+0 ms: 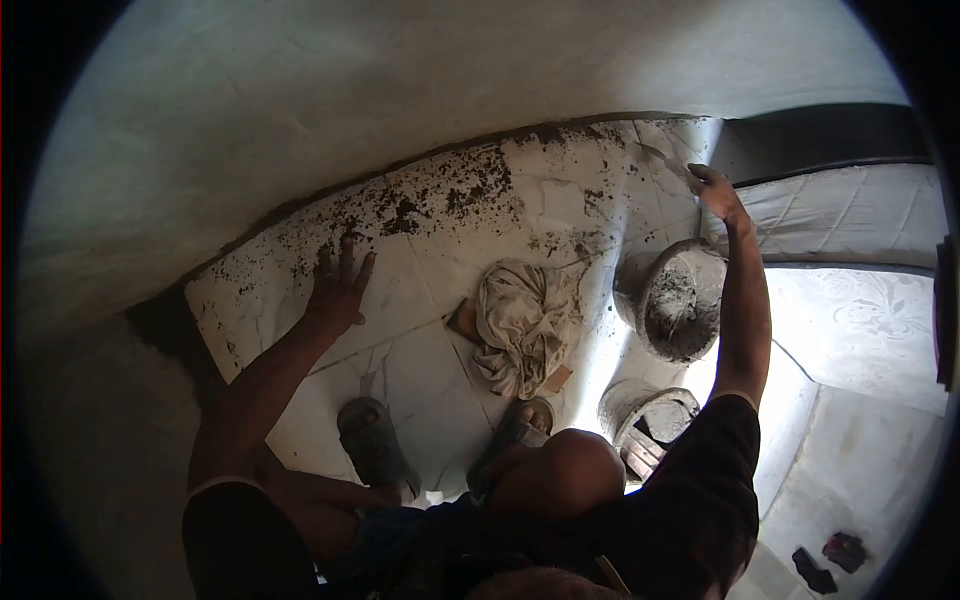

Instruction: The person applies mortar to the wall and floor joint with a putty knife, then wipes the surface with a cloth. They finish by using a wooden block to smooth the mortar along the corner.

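Note:
My left hand (340, 285) has its fingers spread and holds nothing. It is over the pale tiles (400, 300), beside dark crumbs (405, 215) scattered along the wall's foot. At the upper right, the fingers of my right hand (718, 192) are closed on a thin flat tool (662, 158), which points to the upper left; its outline is faint. Below that hand stands a bucket (685, 300) with grey, wet-looking stuff in it. A crumpled, stained cloth (525, 325) lies on the floor between my hands, with brown pieces sticking out from under it.
A second bucket (660, 420) with something reddish in it stands near my right arm. My sandalled feet (375, 440) are at the bottom centre. A curved wall (400, 90) runs across the top. Two small dark items (815, 570) lie at the lower right.

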{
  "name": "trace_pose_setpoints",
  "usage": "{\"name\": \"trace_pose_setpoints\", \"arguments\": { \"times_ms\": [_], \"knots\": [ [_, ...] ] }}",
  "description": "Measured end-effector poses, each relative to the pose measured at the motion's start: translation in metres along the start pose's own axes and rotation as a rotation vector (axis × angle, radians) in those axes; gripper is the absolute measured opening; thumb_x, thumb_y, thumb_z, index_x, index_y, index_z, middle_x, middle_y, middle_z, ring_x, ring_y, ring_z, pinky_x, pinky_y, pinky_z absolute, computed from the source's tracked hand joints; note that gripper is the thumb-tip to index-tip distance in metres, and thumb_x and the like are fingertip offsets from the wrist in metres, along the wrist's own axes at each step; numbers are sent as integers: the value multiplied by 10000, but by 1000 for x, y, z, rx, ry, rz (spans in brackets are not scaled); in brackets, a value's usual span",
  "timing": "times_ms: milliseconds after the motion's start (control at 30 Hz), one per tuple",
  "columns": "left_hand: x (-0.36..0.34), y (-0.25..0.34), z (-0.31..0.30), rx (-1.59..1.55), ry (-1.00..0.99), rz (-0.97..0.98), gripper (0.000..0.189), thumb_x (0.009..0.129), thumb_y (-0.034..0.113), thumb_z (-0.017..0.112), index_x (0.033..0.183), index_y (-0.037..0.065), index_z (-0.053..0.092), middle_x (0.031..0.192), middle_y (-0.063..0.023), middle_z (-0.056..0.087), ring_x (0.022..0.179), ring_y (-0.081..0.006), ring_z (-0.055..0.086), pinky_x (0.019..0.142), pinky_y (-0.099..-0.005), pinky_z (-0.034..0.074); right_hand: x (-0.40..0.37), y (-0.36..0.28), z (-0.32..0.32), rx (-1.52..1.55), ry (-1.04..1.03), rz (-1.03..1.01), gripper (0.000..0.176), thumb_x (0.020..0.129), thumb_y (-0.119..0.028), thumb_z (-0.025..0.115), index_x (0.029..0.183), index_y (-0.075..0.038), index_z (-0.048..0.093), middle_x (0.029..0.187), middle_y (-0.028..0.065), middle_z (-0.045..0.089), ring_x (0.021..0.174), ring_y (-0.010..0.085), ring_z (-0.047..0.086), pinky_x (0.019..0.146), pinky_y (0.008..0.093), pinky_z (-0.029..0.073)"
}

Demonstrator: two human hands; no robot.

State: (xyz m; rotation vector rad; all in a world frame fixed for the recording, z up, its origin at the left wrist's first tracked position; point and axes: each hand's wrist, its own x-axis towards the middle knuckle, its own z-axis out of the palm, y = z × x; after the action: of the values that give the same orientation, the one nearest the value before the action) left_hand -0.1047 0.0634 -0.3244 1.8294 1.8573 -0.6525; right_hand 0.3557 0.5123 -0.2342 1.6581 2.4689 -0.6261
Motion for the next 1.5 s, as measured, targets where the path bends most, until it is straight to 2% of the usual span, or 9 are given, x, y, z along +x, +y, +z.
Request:
{"name": "trace_pose_setpoints", "arguments": {
  "times_ms": [167, 667, 800, 867, 933, 1100, 1333, 1433, 1500],
  "knots": [
    [1, 2, -7, -15, -55, -13, 1144, 661, 386, 812, 1504, 130, 82, 1513, -305, -29, 1328, -590, 138, 1057, -602, 276, -5, 1, -1, 233, -33, 60, 436, 889, -267, 563, 1277, -69, 561, 1072, 111, 661, 935, 195, 584, 882, 316, 444],
    [2, 3, -4, 60, -21, -12, 1137, 659, 447, 791, 1505, 135, 98, 1513, -309, 8, 1322, -576, 185, 1018, -601, 327, 42, -17, -13, 99, -67, -45, 445, 818, -231, 520, 1218, -59, 612, 906, 47, 634, 817, 161, 547, 790, 281, 443],
    [1, 7, -18, -22, -120, -57, 1115, 689, 363, 797, 1507, 153, 70, 1527, -270, -52, 1362, -546, 105, 1092, -567, 243, 53, 16, -16, 63, -122, -42, 474, 792, -233, 497, 1216, -57, 615, 888, 51, 633, 780, 167, 557, 764, 280, 450],
    [1, 6, -14, -23, -124, -64, 1112, 690, 358, 797, 1507, 152, 72, 1527, -271, -48, 1362, -545, 105, 1094, -566, 242, 18, -35, -45, 65, -228, 146, 477, 789, -222, 496, 1218, -49, 613, 867, 50, 632, 743, 170, 558, 746, 290, 456],
    [1, 3, -5, 58, -43, -24, 1148, 664, 431, 793, 1506, 132, 73, 1514, -307, -16, 1321, -577, 188, 1029, -591, 318, 34, -10, -37, 129, -249, 135, 481, 789, -220, 493, 1220, -43, 611, 865, 72, 642, 739, 176, 571, 743, 297, 461],
    [2, 6, -10, 24, -82, -43, 1140, 666, 401, 801, 1506, 139, 75, 1519, -292, -26, 1340, -562, 150, 1062, -578, 279, 43, -12, -15, 117, -64, -43, 497, 784, -238, 499, 1222, -26, 603, 879, 111, 650, 768, 182, 589, 764, 303, 464],
    [2, 6, -11, 2, -89, -54, 1139, 669, 364, 809, 1505, 141, 69, 1524, -278, -48, 1351, -557, 126, 1086, -568, 257, 20, -28, -42, 127, -199, 120, 514, 747, -294, 516, 1181, -42, 625, 898, 153, 673, 793, 241, 650, 788, 340, 470],
    [3, 6, -11, -1, -116, -60, 1149, 667, 373, 809, 1505, 143, 58, 1522, -283, -56, 1346, -561, 136, 1075, -576, 271, 26, -20, -25, 140, -55, -9, 445, 824, -281, 504, 1139, 9, 628, 805, 125, 658, 703, 201, 663, 662, 339, 504],
    [1, 5, -7, 16, -100, -54, 1150, 669, 382, 806, 1505, 143, 55, 1521, -285, -54, 1346, -560, 142, 1071, -578, 277, 30, -16, -12, -165, 153, 14, 389, 839, -266, 517, 1059, 30, 639, 736, 139, 657, 630, 231, 676, 566, 364, 517]
  ]
}}
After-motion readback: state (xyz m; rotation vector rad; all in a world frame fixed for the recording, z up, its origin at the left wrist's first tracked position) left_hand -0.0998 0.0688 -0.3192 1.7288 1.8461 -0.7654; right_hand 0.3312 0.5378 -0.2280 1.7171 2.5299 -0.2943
